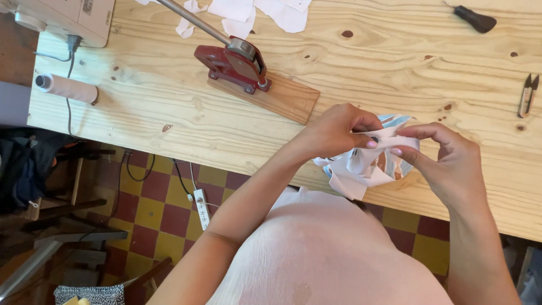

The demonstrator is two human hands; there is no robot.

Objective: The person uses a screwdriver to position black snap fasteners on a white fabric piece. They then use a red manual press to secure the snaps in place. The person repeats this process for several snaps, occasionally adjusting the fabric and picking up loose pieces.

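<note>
Both hands meet over the near edge of a pale wooden table (395,62). My left hand (333,131) pinches a small white and light-blue fabric piece (361,169) from the left, with a small dark round part between fingers and cloth. My right hand (446,161) grips the same fabric piece from the right, fingers curled over its top edge. The cloth hangs bunched below the fingers.
A red lever press (234,62) on a wooden board stands at the table's middle back. White fabric scraps (248,14) lie behind it. Thread snips (528,95) lie at right, a thread spool (65,87) and sewing machine (62,20) at left. Checkered floor and a power strip (201,208) below.
</note>
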